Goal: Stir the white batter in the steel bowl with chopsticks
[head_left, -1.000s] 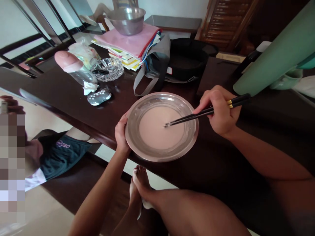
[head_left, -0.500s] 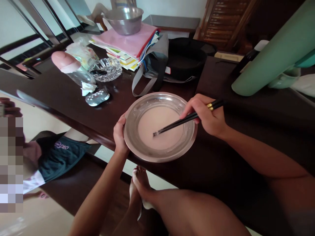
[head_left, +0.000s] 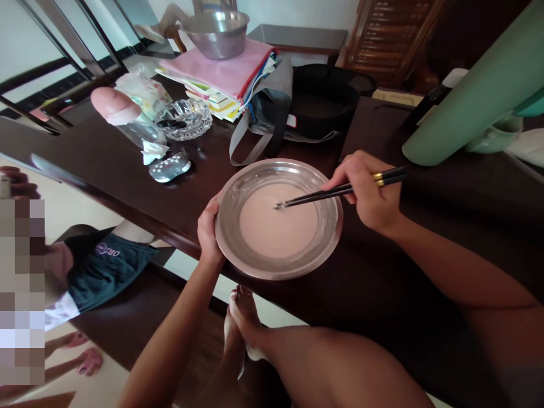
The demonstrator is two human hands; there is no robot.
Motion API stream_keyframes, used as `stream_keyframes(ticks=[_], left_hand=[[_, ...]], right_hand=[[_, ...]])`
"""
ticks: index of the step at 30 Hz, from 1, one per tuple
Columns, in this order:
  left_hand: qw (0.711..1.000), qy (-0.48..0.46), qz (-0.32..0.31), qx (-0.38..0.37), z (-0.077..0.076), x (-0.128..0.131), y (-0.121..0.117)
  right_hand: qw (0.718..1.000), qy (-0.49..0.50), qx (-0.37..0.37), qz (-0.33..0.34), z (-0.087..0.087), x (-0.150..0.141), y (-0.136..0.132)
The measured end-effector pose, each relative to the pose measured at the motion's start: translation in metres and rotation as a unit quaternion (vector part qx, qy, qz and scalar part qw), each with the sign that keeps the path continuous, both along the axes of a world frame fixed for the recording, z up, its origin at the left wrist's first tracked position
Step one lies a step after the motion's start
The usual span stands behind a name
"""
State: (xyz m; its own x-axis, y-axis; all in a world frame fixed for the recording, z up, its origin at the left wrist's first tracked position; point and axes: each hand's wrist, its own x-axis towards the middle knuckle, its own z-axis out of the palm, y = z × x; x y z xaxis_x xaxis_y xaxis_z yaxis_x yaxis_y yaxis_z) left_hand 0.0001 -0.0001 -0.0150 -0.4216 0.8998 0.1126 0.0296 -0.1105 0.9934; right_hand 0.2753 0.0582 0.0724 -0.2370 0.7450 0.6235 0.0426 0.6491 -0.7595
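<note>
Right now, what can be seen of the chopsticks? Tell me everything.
The chopsticks are a slim black pair, smooth-looking, with gold-coloured bands toward their upper ends. Held in the right grip, they slant down leftward over the bowl. Their tips lie close together, look pale-speckled and appear to meet the pinkish liquid, depth unclear.
</note>
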Motion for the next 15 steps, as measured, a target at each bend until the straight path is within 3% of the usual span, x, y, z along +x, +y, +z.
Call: stream_keyframes(ticks=[3,6,9,12,15], left_hand=[[1.0,0.001,0.002,0.0,-0.0003,-0.0002,0.0],[1.0,0.008,0.014,-0.002,0.0002,-0.0004,0.0002],[1.0,0.012,0.017,0.001,0.0014,0.0,0.0004],[1.0,0.01,0.007,0.004,0.0017,0.0003,0.0005],[1.0,0.008,0.003,0.002,0.0011,-0.0003,0.0005]], right_hand=[[0.998,0.052,-0.029,0.004,0.0008,-0.0008,-0.0013],[0.997,-0.007,-0.055,0.054,-0.0004,-0.0022,-0.0024],[0.998,-0.048,-0.028,0.035,-0.0013,-0.0015,-0.001],[1.0,-0.005,0.013,-0.013,-0.0007,0.0007,0.0001],[1.0,0.021,0.016,0.005,-0.0003,0.0012,-0.0017]])
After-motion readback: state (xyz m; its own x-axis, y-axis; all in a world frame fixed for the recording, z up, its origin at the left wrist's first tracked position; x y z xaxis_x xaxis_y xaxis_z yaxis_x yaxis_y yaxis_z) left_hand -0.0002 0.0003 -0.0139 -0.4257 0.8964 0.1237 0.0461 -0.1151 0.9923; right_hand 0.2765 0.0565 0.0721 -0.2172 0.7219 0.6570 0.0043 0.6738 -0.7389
